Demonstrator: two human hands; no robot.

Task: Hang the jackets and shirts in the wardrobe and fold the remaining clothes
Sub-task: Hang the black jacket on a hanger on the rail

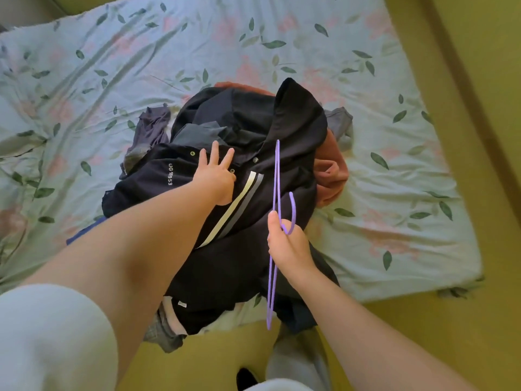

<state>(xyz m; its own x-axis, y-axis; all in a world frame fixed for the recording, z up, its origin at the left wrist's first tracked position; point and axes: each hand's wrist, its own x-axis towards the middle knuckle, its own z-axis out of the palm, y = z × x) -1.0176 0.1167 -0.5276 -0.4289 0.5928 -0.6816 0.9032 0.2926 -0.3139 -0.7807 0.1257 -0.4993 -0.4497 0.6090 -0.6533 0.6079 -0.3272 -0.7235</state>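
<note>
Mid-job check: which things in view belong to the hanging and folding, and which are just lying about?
Part of the job: striped dark jacket, pinched by the left hand; purple hanger, held in the right hand; rust garment and grey garment in the pile.
Just lying about: flowered bedsheet; yellow floor.

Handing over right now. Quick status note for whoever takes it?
Left hand: on the jacket front, fingers spread; can't tell if it pinches.
Right hand: grips the hanger above the jacket.
Things: the jacket tops the pile on the bed. Wardrobe not in view.
Done: nothing visibly hung or folded.
Left: jacket onto hanger and hang it, then hang the shirts and fold the rest.
</note>
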